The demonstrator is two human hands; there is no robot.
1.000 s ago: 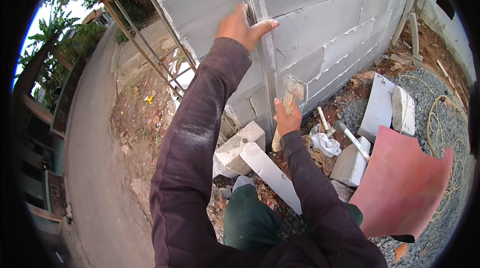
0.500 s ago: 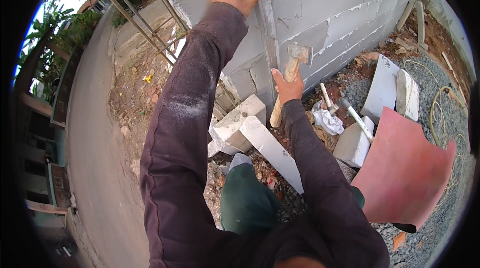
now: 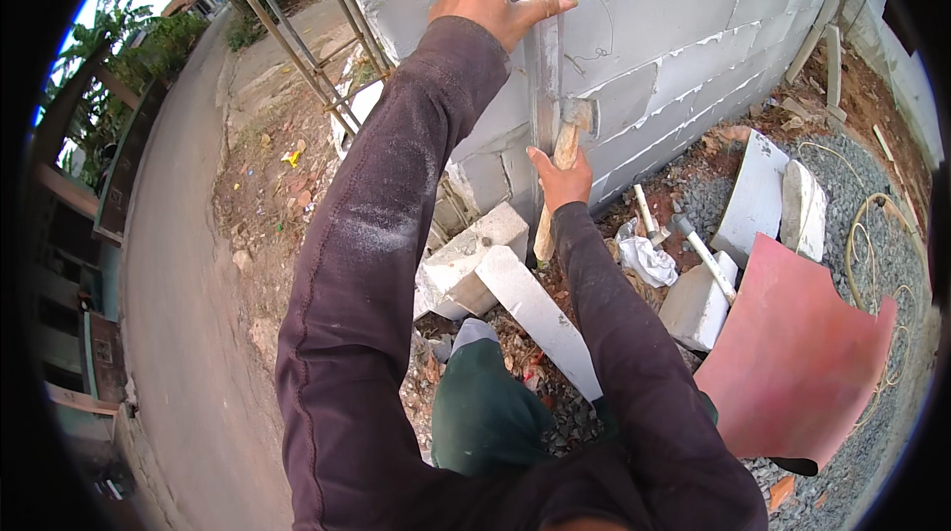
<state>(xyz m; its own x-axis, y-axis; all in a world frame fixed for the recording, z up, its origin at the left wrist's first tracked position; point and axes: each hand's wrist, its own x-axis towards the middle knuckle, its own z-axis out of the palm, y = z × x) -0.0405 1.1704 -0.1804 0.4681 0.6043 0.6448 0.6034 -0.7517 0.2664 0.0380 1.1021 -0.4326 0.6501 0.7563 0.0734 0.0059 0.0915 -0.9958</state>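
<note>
My right hand is closed round the wooden handle of a hammer. The hammer is held upright, its worn metal head at the top beside a narrow vertical board. This greyish board runs up the grey block wall. Higher up, my left hand straddles the board, fingers at its left edge and thumb stretched across to the right. Part of the left fingers is blurred or hidden.
Broken light blocks lie by my knee. To the right are a white pipe, a white crumpled bag, a reddish sheet and gravel. At left stand a rebar frame and a paved lane.
The hammer and my right hand have shifted slightly down and left, bringing the hammer head up to the board. My left hand stays at the board while the view has shifted a little.
</note>
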